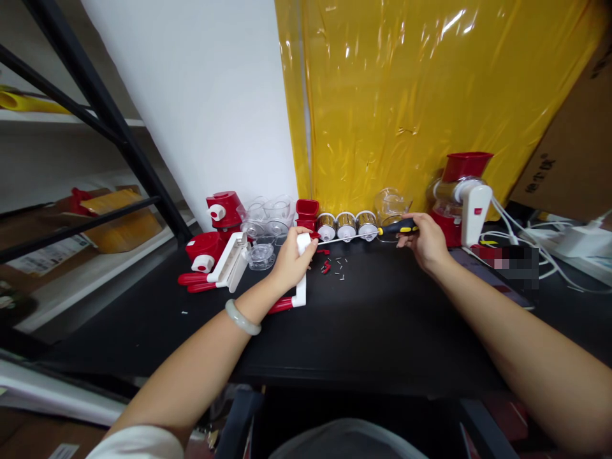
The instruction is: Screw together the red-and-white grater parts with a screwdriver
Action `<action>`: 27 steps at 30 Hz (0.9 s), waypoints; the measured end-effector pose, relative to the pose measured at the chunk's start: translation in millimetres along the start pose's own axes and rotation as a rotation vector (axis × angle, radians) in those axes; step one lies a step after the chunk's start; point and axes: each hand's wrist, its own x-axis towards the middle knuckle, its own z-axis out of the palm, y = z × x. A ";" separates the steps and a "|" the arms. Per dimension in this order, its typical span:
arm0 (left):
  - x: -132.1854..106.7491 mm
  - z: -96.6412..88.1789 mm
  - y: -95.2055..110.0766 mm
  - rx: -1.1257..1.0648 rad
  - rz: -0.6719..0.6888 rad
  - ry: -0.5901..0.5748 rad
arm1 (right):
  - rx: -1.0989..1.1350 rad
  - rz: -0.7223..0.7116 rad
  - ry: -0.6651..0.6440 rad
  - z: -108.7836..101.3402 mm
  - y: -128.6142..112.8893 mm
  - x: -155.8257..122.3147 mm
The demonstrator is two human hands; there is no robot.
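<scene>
Fingers closed round its upper end, my left hand [288, 262] grips a white crank handle [301, 292] with a red grip lying low to the left. A screwdriver [398, 227] with a dark blue and yellow handle is held in my right hand [428, 243]. Its long thin shaft points left, and the tip reaches a small red piece [314, 234] at the crank handle's top; whether it touches a screw is hidden. On the black table below the shaft lie several loose screws [341, 268] and small red clips [326, 267].
Behind my hands stand several metal grater drums [346, 225], a red hopper [306, 209] and clear plastic cups [277, 209]. Left are red housings [204, 248] and more white crank handles [230, 262]. An assembled red-and-white grater [466, 197], cables [514, 233] and a tablet [492, 280] are right.
</scene>
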 end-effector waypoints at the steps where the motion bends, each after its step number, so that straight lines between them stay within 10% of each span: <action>1: 0.2 0.1 0.0 -0.001 -0.001 0.001 | -0.002 0.001 0.005 0.1 -0.8 -0.4; 27: 0.7 -0.3 0.3 -0.007 -0.019 -0.002 | 0.039 0.053 0.022 1.2 -4.1 -0.4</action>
